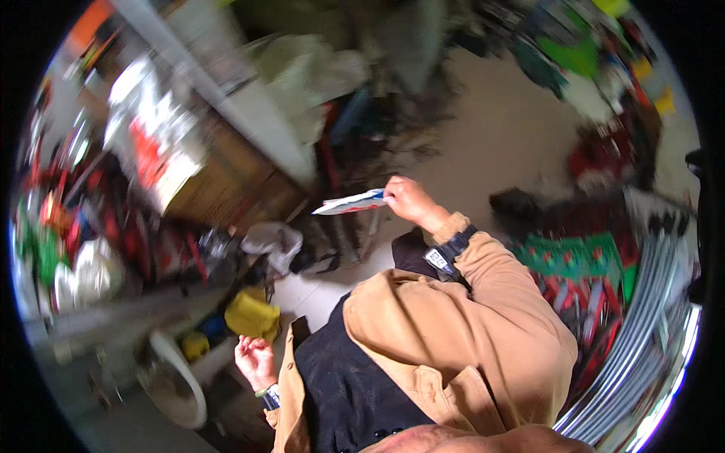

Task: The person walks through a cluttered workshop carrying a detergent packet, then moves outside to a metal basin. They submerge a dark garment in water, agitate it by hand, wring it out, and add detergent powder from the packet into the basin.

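Observation:
My right hand (408,200) is closed on one end of a thin flat packet (351,202), white with blue edges and red marks. It holds the packet out in front of my body, seen nearly edge-on. My left hand (257,362) is low at the left, fingers loosely curled and apart, with nothing visible in them. Just beyond its fingertips is a yellow, soft-looking thing (253,313); whether it is a cloth or a bag I cannot tell.
A brown cardboard box (234,181) with plastic-wrapped goods (151,113) stands at the left. A round white rim (181,377) lies near my left hand. Grey rods (634,325) and green-red packages (574,257) line the right side. Tan floor (513,121) stretches ahead; much is blurred.

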### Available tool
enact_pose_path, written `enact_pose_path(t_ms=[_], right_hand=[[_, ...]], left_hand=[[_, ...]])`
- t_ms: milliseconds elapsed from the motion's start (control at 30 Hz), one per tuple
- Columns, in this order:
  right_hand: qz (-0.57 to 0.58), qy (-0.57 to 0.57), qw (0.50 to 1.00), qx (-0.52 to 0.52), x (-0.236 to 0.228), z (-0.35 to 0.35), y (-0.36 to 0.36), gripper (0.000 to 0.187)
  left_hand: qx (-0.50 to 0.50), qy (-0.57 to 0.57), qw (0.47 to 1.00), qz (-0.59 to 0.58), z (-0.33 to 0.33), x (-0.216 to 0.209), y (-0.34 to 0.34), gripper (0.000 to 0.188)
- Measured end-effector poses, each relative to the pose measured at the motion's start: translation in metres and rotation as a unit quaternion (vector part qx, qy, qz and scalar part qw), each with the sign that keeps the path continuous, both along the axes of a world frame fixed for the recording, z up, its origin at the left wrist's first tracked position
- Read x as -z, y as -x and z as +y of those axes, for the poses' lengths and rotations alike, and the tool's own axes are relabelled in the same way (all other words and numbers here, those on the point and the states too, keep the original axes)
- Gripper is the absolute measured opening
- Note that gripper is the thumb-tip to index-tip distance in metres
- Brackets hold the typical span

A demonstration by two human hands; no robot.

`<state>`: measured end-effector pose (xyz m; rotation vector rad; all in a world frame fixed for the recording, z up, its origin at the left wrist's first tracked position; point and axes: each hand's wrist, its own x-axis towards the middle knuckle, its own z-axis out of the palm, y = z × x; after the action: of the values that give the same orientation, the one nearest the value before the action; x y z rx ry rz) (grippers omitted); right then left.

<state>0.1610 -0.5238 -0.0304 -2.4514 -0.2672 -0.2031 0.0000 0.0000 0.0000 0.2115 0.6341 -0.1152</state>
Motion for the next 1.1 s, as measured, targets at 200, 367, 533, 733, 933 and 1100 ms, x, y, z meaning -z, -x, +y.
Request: enact_pose_path(t_ms=[200, 367, 533, 733, 933, 1100], right_hand=[[0.03, -0.01, 0.97, 0.239, -0.005, -0.2, 0.021, 0.011], [0.038, 0.023, 0.932, 0.36, -0.019, -0.351, 0.056, 0.012], [-0.012, -0.006, 0.896, 0.443, -0.018, -0.439, 0.073, 0.011], [-0.034, -0.138, 0.798, 0.585, 0.016, -0.563, 0.078, 0.017], [0.006, -0.144, 0.757, 0.638, 0.03, -0.665, 0.072, 0.014], [-0.018, -0.067, 0.748, 0.661, -0.003, -0.811, 0.038, 0.015]], left_hand=[[0.17, -0.074, 0.982, -0.041, -0.181, -0.024, -0.158, 0.013], [0.299, -0.047, 0.953, -0.028, -0.376, -0.026, -0.248, 0.009], [0.367, -0.095, 0.925, -0.036, -0.497, -0.039, -0.316, 0.005], [0.479, -0.074, 0.871, -0.076, -0.719, -0.044, -0.419, 0.004], [0.515, -0.161, 0.841, -0.018, -0.908, -0.051, -0.489, 0.003], [0.576, -0.127, 0.806, -0.047, -1.128, -0.054, -0.562, 0.005]])
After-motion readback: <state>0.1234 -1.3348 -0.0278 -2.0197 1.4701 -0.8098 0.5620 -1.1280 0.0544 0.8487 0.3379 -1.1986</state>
